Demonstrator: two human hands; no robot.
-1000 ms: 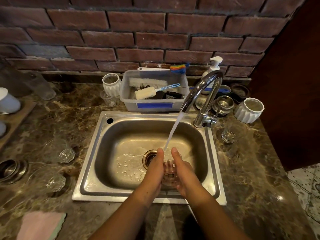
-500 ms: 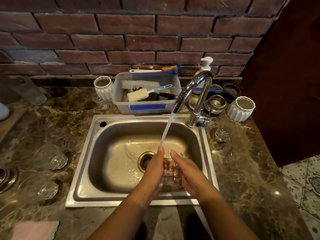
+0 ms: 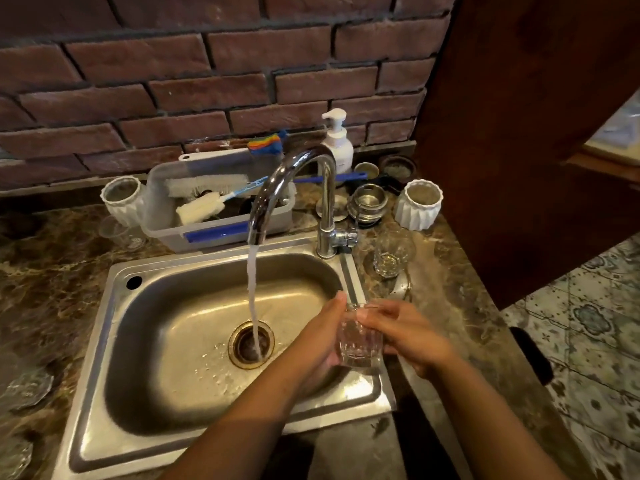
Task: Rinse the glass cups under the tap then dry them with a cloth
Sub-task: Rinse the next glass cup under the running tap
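There are two hands, the left hand (image 3: 322, 341) and the right hand (image 3: 412, 336). I count four glass cups: the first cup (image 3: 358, 337) between the hands, a second cup (image 3: 389, 259) on the surface (image 3: 460, 323) by the tap, and a third cup (image 3: 29, 389) and fourth cup (image 3: 14, 455) at the left edge, both partly cut off. There is one thin clear cup (image 3: 119, 232), one tap (image 3: 325, 188), one sink (image 3: 166, 358), one soap bottle (image 3: 337, 147) and one gray tub (image 3: 157, 199). There are two white pots, the left pot (image 3: 121, 199) and the right pot (image 3: 419, 206). There are three brushes: a bristly brush (image 3: 204, 184), a fluffy brush (image 3: 199, 208) and a rainbow brush (image 3: 265, 143). The round metal things (image 3: 369, 200) behind the tap are too crowded to count
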